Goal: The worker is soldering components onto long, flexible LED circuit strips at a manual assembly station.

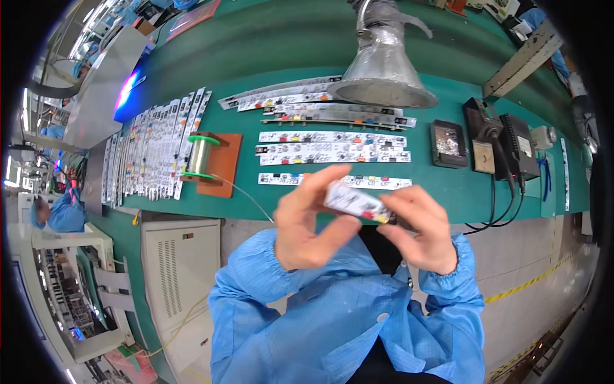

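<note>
Green workbench mat (448, 185) runs across the upper half, factory floor with yellow striped tape below right. Person in blue smock sleeves holds both hands up in front of the chest, above the bench edge. Left hand (307, 224) grips the left end of a white circuit board strip (355, 203), thumb underneath, fingers curled over the top. Right hand (422, 230) pinches the right end of the same strip, fingers closed on it near its yellow and red parts. Strip is tilted, left end higher, held clear of the bench.

On the mat behind the hands: 1 similar strip (377, 182) lies just beyond, partly hidden by the fingers; 2 more strips (332, 146) lie above that; curved strips (320, 105) sit further back. Silver cone-shaped fume hood (384, 73) hangs over those. Solder wire spool (203, 155) with green flanges stands on a brown base, wire trailing toward the left hand. Big batch of strips (153, 150) is lined up at left. Right of centre: black tray with metal wool (449, 144), soldering iron stand (483, 137), black station box (519, 146) with cables hanging off the edge. White cabinet (182, 269) stands under the bench at left. Another person in blue (61, 211) sits at far left.
</note>
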{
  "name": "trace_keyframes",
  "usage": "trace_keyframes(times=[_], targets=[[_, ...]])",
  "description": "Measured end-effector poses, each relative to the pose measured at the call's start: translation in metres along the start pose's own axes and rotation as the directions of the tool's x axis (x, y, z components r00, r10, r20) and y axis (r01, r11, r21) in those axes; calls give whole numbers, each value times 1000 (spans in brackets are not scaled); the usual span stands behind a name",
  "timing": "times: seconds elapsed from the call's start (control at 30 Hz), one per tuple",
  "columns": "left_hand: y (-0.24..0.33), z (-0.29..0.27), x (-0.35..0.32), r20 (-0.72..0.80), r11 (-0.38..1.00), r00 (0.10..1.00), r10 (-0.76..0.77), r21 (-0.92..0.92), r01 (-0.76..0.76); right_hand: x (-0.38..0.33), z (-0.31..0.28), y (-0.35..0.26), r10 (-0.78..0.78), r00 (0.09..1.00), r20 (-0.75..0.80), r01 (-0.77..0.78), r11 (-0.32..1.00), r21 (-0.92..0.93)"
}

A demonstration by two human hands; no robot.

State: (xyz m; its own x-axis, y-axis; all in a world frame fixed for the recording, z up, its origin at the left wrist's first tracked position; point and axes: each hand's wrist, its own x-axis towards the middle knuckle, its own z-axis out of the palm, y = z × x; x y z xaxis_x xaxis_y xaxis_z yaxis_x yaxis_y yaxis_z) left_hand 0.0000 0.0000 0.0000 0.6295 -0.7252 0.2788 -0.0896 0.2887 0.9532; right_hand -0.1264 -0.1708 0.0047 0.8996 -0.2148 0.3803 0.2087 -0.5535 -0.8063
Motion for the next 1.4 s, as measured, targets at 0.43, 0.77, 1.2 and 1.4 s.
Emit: trace_keyframes(times=[0.43,0.77,1.2,1.4], targets=[[-38,-88,-46,-366,889,811,-457,-219,402,-13,31,45,-173,980,97,197,804,-561],[-42,-80,6,202,386,971,128,892,-237,-18,37,69,-124,992,39,129,894,-428],[-19,-51,45,387,168,876,-288,921,-352,-50,4,88,-112,919,-378,-92,870,-484],[45,-62,42,-79,575,997,10,816,59,-42,3,66,-185,910,-371,74,953,-293]])
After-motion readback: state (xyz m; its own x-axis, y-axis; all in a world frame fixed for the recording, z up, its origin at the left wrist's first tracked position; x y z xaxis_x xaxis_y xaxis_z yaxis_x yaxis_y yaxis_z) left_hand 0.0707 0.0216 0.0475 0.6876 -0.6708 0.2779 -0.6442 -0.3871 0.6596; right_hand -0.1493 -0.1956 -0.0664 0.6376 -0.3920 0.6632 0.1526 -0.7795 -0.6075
